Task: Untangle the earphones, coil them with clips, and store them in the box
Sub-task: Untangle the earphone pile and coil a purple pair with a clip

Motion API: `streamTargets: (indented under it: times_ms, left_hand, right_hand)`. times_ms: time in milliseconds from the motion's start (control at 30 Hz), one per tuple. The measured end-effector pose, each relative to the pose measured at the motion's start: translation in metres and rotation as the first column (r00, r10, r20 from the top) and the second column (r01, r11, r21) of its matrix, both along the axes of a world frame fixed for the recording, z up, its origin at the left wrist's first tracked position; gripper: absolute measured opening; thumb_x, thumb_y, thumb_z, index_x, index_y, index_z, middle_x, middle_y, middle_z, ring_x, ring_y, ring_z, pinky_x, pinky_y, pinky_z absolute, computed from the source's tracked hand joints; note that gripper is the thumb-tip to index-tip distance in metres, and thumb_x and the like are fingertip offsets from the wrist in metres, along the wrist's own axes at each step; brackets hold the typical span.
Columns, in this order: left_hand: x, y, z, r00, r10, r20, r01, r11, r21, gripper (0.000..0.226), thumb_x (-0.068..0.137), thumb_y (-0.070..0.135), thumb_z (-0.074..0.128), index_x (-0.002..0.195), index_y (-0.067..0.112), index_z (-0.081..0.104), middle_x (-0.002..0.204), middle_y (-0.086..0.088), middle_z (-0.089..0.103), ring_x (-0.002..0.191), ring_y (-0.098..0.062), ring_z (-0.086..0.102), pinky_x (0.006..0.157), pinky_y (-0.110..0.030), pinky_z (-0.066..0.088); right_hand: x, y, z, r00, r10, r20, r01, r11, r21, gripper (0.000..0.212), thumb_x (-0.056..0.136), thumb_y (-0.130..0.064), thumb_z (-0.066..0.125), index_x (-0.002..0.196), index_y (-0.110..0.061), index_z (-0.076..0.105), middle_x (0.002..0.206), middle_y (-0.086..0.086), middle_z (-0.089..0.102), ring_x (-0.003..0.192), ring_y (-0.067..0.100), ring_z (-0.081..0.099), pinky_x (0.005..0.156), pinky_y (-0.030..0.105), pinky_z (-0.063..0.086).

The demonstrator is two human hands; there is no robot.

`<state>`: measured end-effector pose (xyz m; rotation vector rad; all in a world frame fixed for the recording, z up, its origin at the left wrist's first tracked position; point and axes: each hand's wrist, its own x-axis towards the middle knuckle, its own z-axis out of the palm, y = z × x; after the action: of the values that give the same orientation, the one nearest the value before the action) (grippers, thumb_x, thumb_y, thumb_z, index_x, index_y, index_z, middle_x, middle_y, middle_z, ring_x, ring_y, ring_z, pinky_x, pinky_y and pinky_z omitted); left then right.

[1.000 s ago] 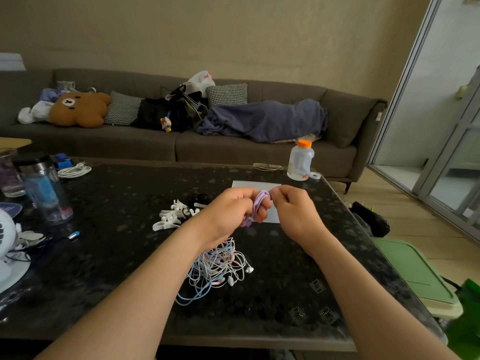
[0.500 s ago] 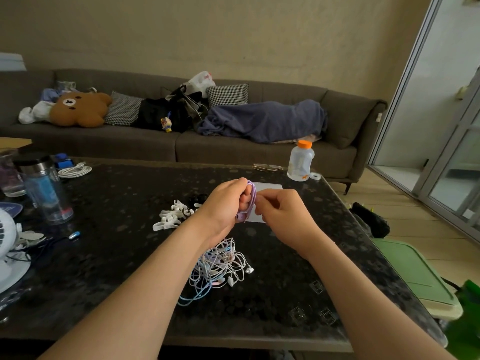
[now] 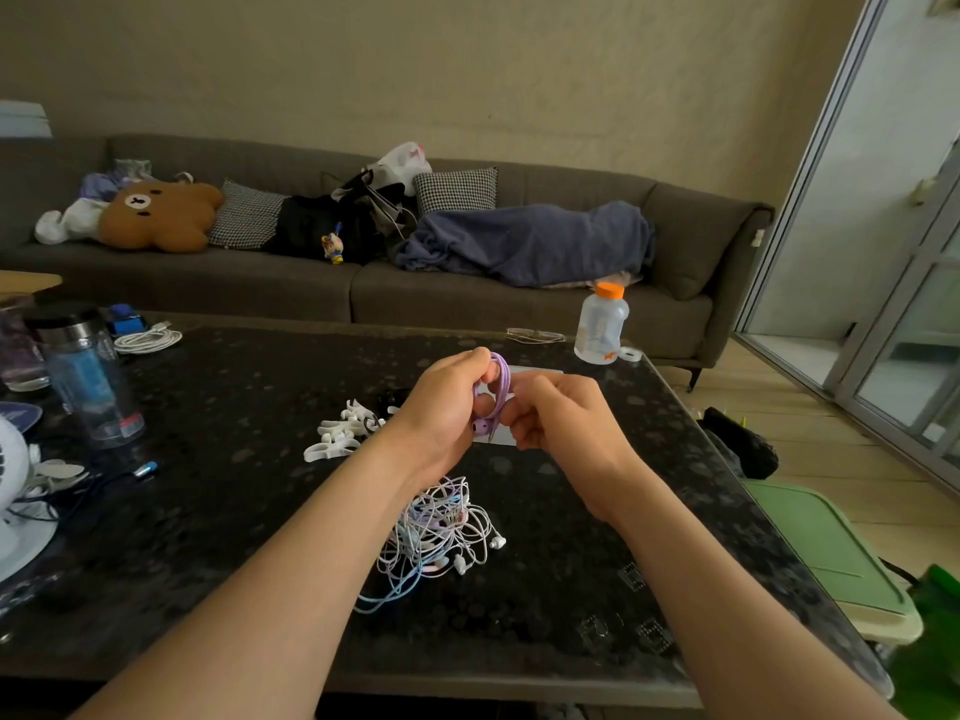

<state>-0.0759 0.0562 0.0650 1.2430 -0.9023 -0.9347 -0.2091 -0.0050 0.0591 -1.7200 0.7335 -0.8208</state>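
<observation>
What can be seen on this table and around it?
purple earphones: one coil, purple, held between both hands
tangled earphones: one heap, white, pink and blue, on the table below the hands
clips: several, white, on the table left of the hands
white sheet: one, white, on the table behind the hands
bottle: one, clear with orange cap, table's far right
flask: one, clear, blue inside, table's left
cable: one coil, white, table's far left
table: one, dark speckled, in front
sofa: one, grey, behind the table
bear cushion: one, brown, on the sofa's left
blanket: one, blue, on the sofa's right
left hand: one, grips the purple earphones
right hand: one, pinches their lower end
</observation>
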Motion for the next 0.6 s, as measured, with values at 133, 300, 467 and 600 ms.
streamTargets:
  times_ms: [133,300,467,600]
  left_hand:
    - [0.004,-0.002,-0.003,1.0,-0.002,-0.006,0.002,1.0,-0.001,0.046,0.115,0.029,0.036,0.073,0.016,0.051,0.065,-0.001,0.048,0.065,-0.014,0.044,0.064,-0.03,0.038]
    - [0.004,-0.006,-0.005,0.999,-0.002,-0.047,0.001,1.0,-0.026,0.043,0.114,0.032,0.041,0.077,0.015,0.055,0.081,-0.007,0.061,0.082,-0.021,0.06,0.092,-0.044,0.054]
    - [0.003,-0.011,-0.007,0.996,0.09,0.019,-0.089,0.995,-0.032,0.043,0.114,0.037,0.041,0.081,0.014,0.058,0.105,-0.016,0.068,0.102,-0.032,0.066,0.09,-0.043,0.054]
    - [0.001,-0.014,-0.006,0.989,0.072,-0.126,-0.08,0.995,-0.059,0.042,0.116,0.033,0.039,0.085,0.012,0.059,0.121,-0.019,0.075,0.118,-0.032,0.071,0.108,-0.05,0.055]
  right_hand:
    - [-0.002,0.002,0.0,1.0,0.028,-0.001,-0.028,0.997,-0.067,0.023,0.107,-0.028,0.062,0.093,-0.023,0.08,0.074,-0.006,0.073,0.067,0.005,0.061,0.07,0.024,0.054]
    - [0.001,-0.006,-0.003,0.998,-0.07,0.002,0.07,0.989,-0.13,0.022,0.106,-0.027,0.063,0.094,-0.021,0.08,0.071,-0.004,0.072,0.064,0.008,0.061,0.068,0.027,0.053]
    - [0.006,-0.006,-0.002,0.995,-0.1,0.026,0.103,0.98,-0.17,0.029,0.108,-0.03,0.06,0.091,-0.016,0.079,0.067,0.003,0.07,0.06,0.011,0.057,0.062,0.027,0.049]
    - [0.011,-0.007,-0.003,0.989,-0.114,0.091,0.127,0.98,-0.154,0.027,0.107,-0.03,0.061,0.095,-0.014,0.08,0.063,-0.013,0.07,0.058,-0.001,0.063,0.059,0.012,0.047]
